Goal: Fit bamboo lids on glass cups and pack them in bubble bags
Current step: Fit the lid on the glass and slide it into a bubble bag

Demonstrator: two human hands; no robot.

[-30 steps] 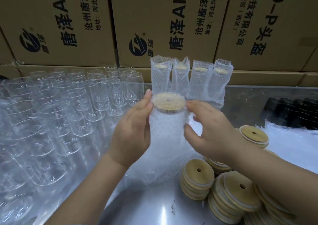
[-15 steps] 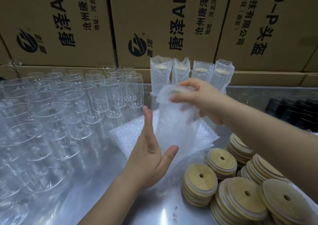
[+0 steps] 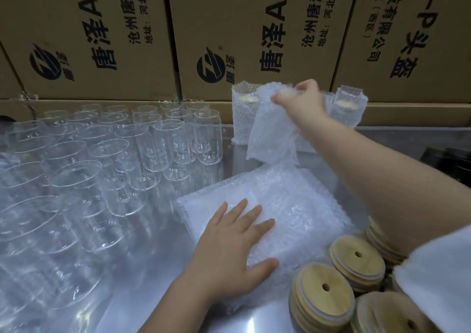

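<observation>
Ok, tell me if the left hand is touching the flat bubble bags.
Touching. The head view shows the left hand lying flat on the bubble bag stack, fingers straight.

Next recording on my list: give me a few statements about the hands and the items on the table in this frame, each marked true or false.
1. The right hand grips the top of a bagged cup. True.
2. The bamboo lids lie in stacks, with a hole showing in the top ones. True.
3. The left hand holds one of the lids. False: it lies flat, fingers spread, on the stack of bubble bags.
4. The bare glass cups to the left all have lids fitted. False: they stand open, with no lids on them.
</observation>
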